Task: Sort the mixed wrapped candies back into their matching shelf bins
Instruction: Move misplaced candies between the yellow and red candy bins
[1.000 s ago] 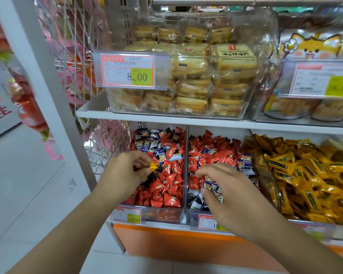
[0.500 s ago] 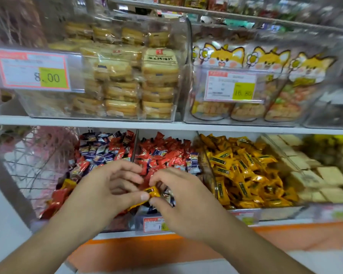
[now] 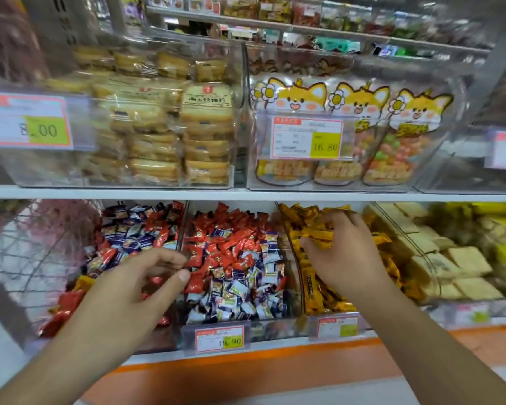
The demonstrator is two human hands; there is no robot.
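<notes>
The right hand (image 3: pixel 345 252) is inside the yellow bin (image 3: pixel 307 299), on top of the yellow candies (image 3: pixel 313 293). Its fingers are curled down and its thumb and fingers pinch one yellow candy (image 3: pixel 319 240) just at the surface of the pile. The left hand (image 3: pixel 135 285) is in front of the wall between the left bin (image 3: pixel 146 343) and the middle bin (image 3: pixel 287 317). Its fingers are loosely bent, thumb and forefinger apart, and it holds nothing that I can see.

The left bin has red candies (image 3: pixel 161 229) mixed with blue-white candies (image 3: pixel 123 232); a yellow-orange wrapper (image 3: pixel 81 283) lies at its left side. The middle bin has red ones at the back and blue-white ones at the front, with a price tag (image 3: pixel 219 338) on its front. To the right of the yellow bin stands a bin with pale square packs (image 3: pixel 465 261). On the upper shelf (image 3: pixel 246 194) are clear boxes with bread slices (image 3: pixel 187 135) and fox bags (image 3: pixel 360 112), each box with its tag.
</notes>
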